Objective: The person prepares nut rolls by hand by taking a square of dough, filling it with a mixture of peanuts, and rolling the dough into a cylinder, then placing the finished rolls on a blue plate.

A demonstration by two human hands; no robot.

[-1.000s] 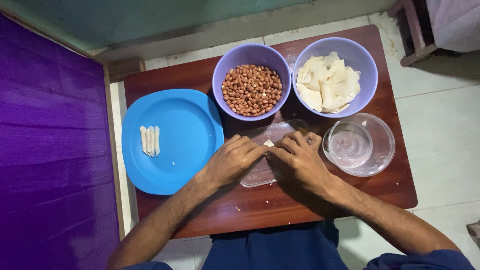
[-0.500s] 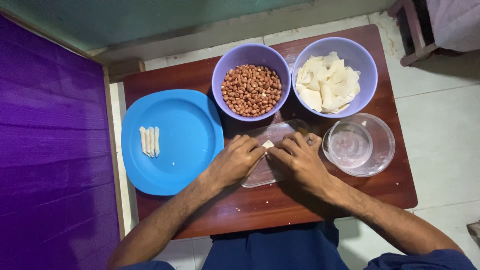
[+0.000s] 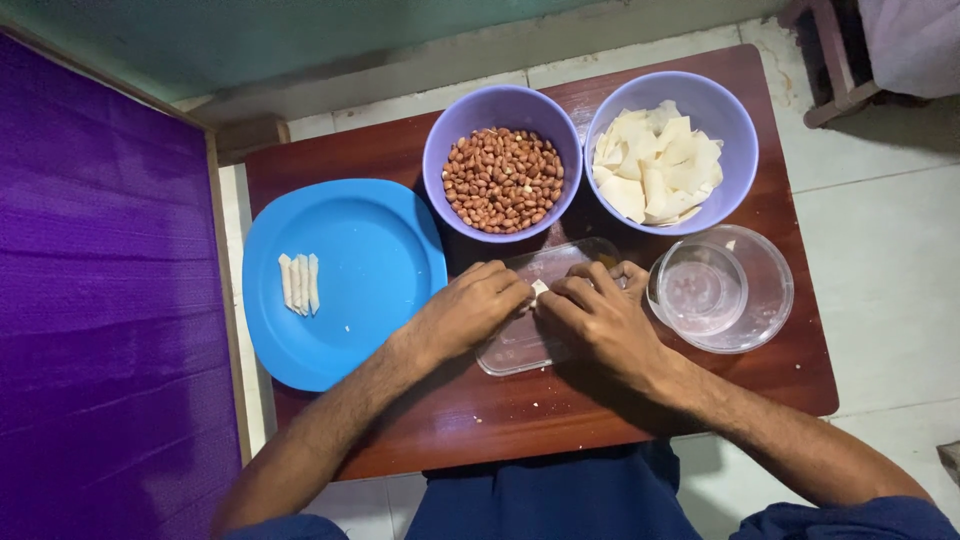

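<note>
Left hand (image 3: 468, 310) and right hand (image 3: 592, 318) pinch small white pastry piece (image 3: 539, 288) over clear rectangular plastic tray (image 3: 520, 345); roll tight, even pressure.

Small white dough piece (image 3: 539, 288) mostly hidden between fingertips of left hand (image 3: 465, 310) and right hand (image 3: 600, 322); shape unclear. Both hands cover much of the clear rectangular plastic tray (image 3: 520, 345). Wooden chair leg (image 3: 835, 60) cut off at top edge. Contents of clear round glass bowl (image 3: 765, 290) unreadable.
</note>
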